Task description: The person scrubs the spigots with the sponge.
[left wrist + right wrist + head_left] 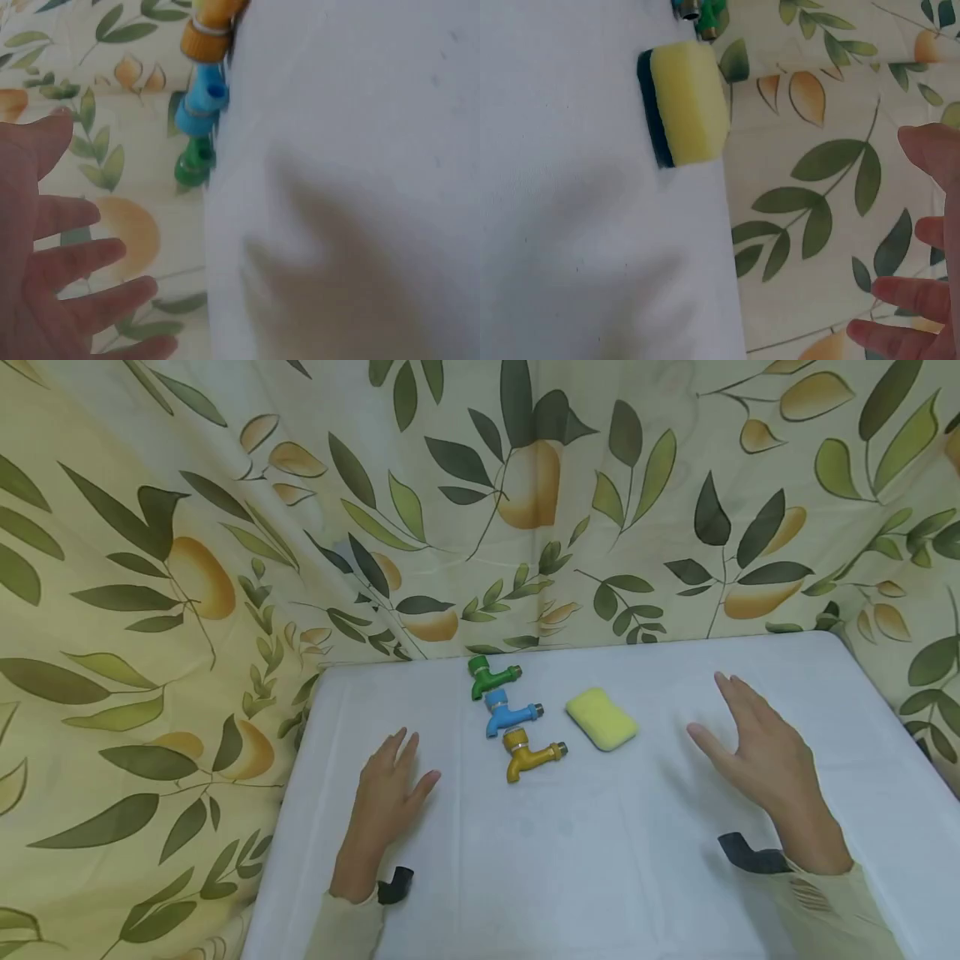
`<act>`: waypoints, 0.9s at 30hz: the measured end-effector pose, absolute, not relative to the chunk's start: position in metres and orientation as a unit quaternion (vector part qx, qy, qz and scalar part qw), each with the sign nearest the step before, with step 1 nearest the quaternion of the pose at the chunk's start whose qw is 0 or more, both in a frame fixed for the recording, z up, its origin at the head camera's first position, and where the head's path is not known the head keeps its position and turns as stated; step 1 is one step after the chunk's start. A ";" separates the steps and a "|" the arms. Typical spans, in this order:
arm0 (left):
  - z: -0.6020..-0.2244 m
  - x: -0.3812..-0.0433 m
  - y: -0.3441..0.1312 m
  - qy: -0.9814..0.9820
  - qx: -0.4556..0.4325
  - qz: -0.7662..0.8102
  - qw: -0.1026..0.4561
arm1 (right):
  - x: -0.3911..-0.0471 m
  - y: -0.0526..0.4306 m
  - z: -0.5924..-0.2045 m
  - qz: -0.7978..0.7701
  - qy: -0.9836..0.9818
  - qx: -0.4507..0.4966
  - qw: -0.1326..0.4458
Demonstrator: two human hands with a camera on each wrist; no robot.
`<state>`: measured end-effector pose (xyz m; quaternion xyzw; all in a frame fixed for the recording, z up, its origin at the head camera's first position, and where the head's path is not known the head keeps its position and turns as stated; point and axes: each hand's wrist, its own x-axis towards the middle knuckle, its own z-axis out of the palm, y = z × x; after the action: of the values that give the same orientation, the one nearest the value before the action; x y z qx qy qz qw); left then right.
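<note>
Three plastic taps lie in a slanting row near the middle of the table: a green tap (491, 677) at the back, a blue tap (512, 713) and a yellow tap (531, 755) nearest me. Just right of them is a yellow sponge (602, 718), whose dark scouring layer faces the table in the right wrist view. My left hand (387, 793) hovers left of the taps, fingers spread and holding nothing. Over the right side of the table, my right hand (765, 760) is also raised with fingers extended and nothing in it, apart from the sponge.
A white cloth (570, 860) covers the table. Behind it and along its left side hangs a curtain (360, 568) printed with leaves and fruit. Black straps (752, 853) show at both wrists, by the pale sleeves (832, 914).
</note>
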<state>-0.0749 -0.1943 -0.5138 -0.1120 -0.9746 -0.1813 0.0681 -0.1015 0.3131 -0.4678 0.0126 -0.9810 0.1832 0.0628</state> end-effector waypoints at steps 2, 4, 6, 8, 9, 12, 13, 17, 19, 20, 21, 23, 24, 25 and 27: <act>-0.513 -0.078 -0.185 -0.971 -0.123 -0.196 0.057 | -0.106 0.306 -0.470 0.182 -0.981 0.018 0.061; -0.512 -0.082 -0.175 -0.970 -0.126 -0.207 0.034 | -0.113 0.297 -0.472 0.181 -0.981 0.027 0.057; -0.512 -0.089 -0.163 -0.968 -0.131 -0.216 0.010 | -0.120 0.286 -0.475 0.187 -0.980 0.042 0.053; -0.513 -0.097 -0.150 -0.963 -0.143 -0.227 -0.009 | -0.128 0.276 -0.478 0.193 -0.978 0.058 0.046; -0.515 -0.101 -0.143 -0.960 -0.152 -0.233 -0.017 | -0.131 0.270 -0.480 0.196 -0.978 0.065 0.040; -0.520 -0.111 -0.125 -0.948 -0.191 -0.250 -0.039 | -0.143 0.254 -0.486 0.198 -0.977 0.080 0.020; -0.521 -0.114 -0.119 -0.945 -0.202 -0.255 -0.046 | -0.147 0.249 -0.488 0.193 -0.977 0.084 0.014; -0.527 -0.121 -0.101 -0.934 -0.226 -0.268 -0.072 | -0.161 0.233 -0.497 0.175 -0.980 0.095 -0.005; -0.528 -0.123 -0.094 -0.933 -0.222 -0.270 -0.085 | -0.166 0.226 -0.503 0.167 -0.981 0.101 -0.012; -0.529 -0.124 -0.091 -0.934 -0.218 -0.269 -0.090 | -0.167 0.224 -0.505 0.162 -0.982 0.101 -0.014; -0.529 -0.125 -0.088 -0.935 -0.214 -0.266 -0.095 | -0.169 0.222 -0.508 0.158 -0.982 0.102 -0.015; -0.529 -0.127 -0.083 -0.937 -0.206 -0.261 -0.105 | -0.171 0.217 -0.513 0.152 -0.983 0.106 -0.018; -0.529 -0.127 -0.081 -0.938 -0.203 -0.257 -0.109 | -0.172 0.215 -0.516 0.149 -0.983 0.107 -0.017; -0.530 -0.128 -0.080 -0.940 -0.200 -0.252 -0.113 | -0.173 0.214 -0.518 0.145 -0.983 0.108 -0.016; -0.530 -0.129 -0.077 -0.943 -0.197 -0.242 -0.118 | -0.173 0.211 -0.522 0.141 -0.984 0.110 -0.013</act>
<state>-0.1288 -0.0770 -0.5303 -0.1971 -0.9427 -0.2420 -0.1177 -0.1733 0.2113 -0.5222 0.1103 -0.9837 0.1414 -0.0126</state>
